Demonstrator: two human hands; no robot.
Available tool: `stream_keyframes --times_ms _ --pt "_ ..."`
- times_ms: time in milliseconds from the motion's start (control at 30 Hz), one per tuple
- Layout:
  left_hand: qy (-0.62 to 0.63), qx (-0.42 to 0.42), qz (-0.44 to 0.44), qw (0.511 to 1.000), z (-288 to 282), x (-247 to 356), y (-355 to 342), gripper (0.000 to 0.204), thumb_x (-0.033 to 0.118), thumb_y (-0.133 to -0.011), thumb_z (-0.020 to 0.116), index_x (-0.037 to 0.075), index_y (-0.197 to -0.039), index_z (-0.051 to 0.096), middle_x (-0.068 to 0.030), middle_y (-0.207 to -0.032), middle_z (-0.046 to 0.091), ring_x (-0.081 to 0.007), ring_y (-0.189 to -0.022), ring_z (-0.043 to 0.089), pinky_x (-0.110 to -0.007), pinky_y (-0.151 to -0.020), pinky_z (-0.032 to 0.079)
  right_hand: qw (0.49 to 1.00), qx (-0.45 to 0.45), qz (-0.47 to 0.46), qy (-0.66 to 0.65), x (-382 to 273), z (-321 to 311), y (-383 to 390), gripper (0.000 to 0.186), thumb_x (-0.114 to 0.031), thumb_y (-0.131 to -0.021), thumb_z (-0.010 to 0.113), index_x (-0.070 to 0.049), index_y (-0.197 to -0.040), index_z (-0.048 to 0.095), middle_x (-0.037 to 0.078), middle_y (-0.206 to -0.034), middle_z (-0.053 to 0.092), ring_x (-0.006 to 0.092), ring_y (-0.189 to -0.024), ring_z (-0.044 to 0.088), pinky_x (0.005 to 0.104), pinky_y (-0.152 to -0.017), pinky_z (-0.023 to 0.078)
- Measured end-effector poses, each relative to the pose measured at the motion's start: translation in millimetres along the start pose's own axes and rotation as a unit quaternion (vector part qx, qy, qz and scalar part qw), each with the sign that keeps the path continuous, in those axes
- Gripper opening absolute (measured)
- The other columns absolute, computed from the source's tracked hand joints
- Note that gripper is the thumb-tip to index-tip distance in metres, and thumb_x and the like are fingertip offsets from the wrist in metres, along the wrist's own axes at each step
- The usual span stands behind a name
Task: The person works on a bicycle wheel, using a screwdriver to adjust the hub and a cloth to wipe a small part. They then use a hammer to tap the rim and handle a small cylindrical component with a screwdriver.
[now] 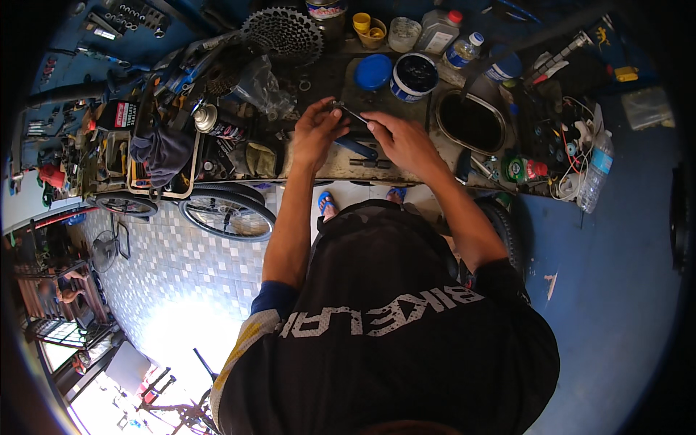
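Observation:
Above the workbench (pixel 406 110), my left hand (pixel 316 136) pinches a small dark part (pixel 336 106), too small to name, between thumb and fingers. From the right, my right hand (pixel 407 148) grips a thin metal rod-like tool (pixel 353 114), its far tip meeting that part. Below the hands lies a blue-handled tool (pixel 357 148), and beside it a short dark metal tool (pixel 370 164). Just beyond, an open tub of dark grease (pixel 415 77) stands with its blue lid (pixel 373 72) to its left.
A large bicycle cassette (pixel 283 36), a clear plastic bag (pixel 264 88) and a spray can (pixel 210 118) crowd the left. Rightward are an oval metal tray (pixel 470 122), several bottles and a clear water bottle (pixel 596 171). Bicycle wheels (pixel 228 212) stand under the bench's front edge.

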State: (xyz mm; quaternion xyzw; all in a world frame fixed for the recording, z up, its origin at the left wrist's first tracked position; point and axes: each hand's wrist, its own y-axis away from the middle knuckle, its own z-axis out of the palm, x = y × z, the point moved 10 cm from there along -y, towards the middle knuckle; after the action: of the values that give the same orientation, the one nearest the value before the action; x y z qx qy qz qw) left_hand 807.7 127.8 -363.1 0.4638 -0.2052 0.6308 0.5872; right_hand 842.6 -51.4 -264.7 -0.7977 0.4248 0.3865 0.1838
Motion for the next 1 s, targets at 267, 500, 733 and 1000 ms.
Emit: stream_keyframes --times_ms 267,500,733,1000 --pt "-0.018 0.03 -0.034 0.999 -2 -29 -16 0.048 0.005 -0.099 0.073 0.0 -0.143 0.055 -0.0139 -0.113 0.07 -0.0281 -0.1 0.075 -0.037 -0.083 0.064 0.997 0.037 0.048 -0.045 49 17 -20 0.035 -0.034 -0.109 0.056 -0.014 -0.136 0.067 0.02 -0.111 0.075 0.0397 -0.101 0.072 0.0435 -0.086 0.055" --pt "0.031 -0.036 -0.023 0.999 1 -20 -10 0.046 0.008 -0.103 0.068 0.003 -0.146 0.053 -0.0152 -0.125 0.067 -0.0306 -0.11 0.072 -0.041 -0.09 0.063 0.997 0.044 0.054 -0.014 53 1 -12 0.034 -0.035 -0.107 0.058 -0.015 -0.134 0.068 0.021 -0.108 0.075 0.0414 -0.101 0.072 0.0472 -0.086 0.054" --pt "0.133 -0.135 -0.025 0.982 15 -11 -5 0.052 0.019 -0.107 0.064 0.005 -0.154 0.047 -0.0177 -0.13 0.066 -0.0326 -0.119 0.069 -0.042 -0.095 0.062 0.998 0.018 0.058 0.0 35 -12 -3 0.036 -0.038 -0.105 0.061 -0.016 -0.133 0.068 0.02 -0.105 0.076 0.0422 -0.1 0.071 0.0497 -0.087 0.054" --pt "0.205 -0.181 -0.027 0.961 17 -7 0 0.055 0.022 -0.105 0.065 0.005 -0.154 0.047 -0.0155 -0.128 0.068 -0.0308 -0.115 0.071 -0.042 -0.095 0.063 0.999 0.03 0.017 -0.031 12 -27 -1 0.03 -0.035 -0.104 0.063 -0.014 -0.125 0.07 0.018 -0.1 0.076 0.0399 -0.093 0.073 0.0475 -0.079 0.055"
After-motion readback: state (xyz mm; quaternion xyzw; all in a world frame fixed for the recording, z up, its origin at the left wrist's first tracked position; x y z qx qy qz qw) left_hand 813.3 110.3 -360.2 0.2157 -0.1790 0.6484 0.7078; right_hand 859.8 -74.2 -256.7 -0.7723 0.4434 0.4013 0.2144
